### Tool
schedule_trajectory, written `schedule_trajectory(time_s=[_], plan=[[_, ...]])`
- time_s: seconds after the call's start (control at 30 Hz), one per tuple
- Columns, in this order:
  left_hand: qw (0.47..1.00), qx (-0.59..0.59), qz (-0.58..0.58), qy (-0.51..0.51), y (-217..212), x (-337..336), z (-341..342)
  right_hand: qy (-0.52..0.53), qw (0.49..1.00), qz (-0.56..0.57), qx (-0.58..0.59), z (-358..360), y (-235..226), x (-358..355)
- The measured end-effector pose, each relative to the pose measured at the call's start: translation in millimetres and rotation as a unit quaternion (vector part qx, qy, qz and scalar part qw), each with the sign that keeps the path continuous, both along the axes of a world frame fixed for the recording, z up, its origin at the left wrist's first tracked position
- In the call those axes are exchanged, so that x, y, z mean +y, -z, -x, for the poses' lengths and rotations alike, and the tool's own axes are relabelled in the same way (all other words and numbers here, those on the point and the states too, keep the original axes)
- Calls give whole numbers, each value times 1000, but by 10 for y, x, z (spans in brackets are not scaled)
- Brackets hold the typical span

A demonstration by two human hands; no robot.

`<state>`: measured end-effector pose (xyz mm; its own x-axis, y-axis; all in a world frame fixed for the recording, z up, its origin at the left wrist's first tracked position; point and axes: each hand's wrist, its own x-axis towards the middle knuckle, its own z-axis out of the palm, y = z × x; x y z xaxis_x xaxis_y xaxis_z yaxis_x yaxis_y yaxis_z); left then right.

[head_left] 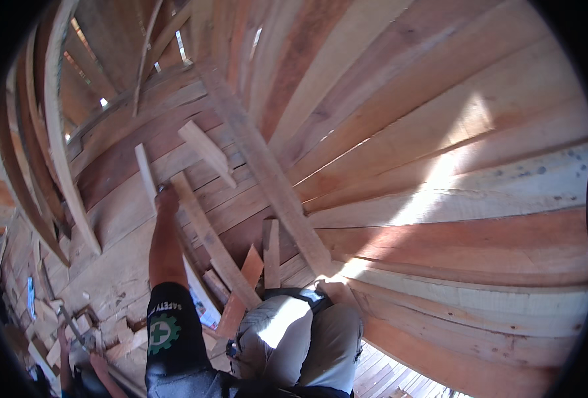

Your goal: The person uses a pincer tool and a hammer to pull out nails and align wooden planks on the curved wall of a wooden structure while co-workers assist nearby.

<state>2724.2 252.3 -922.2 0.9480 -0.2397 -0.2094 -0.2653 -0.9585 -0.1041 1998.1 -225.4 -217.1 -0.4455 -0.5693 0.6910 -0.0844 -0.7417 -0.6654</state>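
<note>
My left hand [167,200] reaches forward, its fingers closed at the near part of a pale narrow board [145,170]. Small finger detail is blurred. Just right of the hand, a long plank [211,235] runs back toward my knees. Farther out lies a short, thick wood piece [204,147]. Close to my legs are a reddish offcut [252,266] and an upright-looking short block [271,251]. My right hand cannot be made out; a tan shape beside my right knee is unclear.
Curved ribs [65,132] rise at the left. A long beam [261,166] crosses the planked floor [118,232] below the sloping plank wall [440,179] at right. At lower left, another person's hands [100,363] are among scattered offcuts [125,330].
</note>
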Motion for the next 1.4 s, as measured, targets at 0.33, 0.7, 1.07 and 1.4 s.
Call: schedule_trajectory(time_s=[0.33,0.7,1.07,1.4], plan=[[965,-19,243,-98,-68,60,62,-68,989,0,-133,219,51,153],[790,-165,587,67,-2693,-577,551,-61,988,52,-135,68,123,373],[508,-429,671,327,-6723,-1657,1458,-64,989,94,-91,2,179,325],[339,-495,655,459,-9201,-2433,2369,-38,990,70,-113,-152,110,467]])
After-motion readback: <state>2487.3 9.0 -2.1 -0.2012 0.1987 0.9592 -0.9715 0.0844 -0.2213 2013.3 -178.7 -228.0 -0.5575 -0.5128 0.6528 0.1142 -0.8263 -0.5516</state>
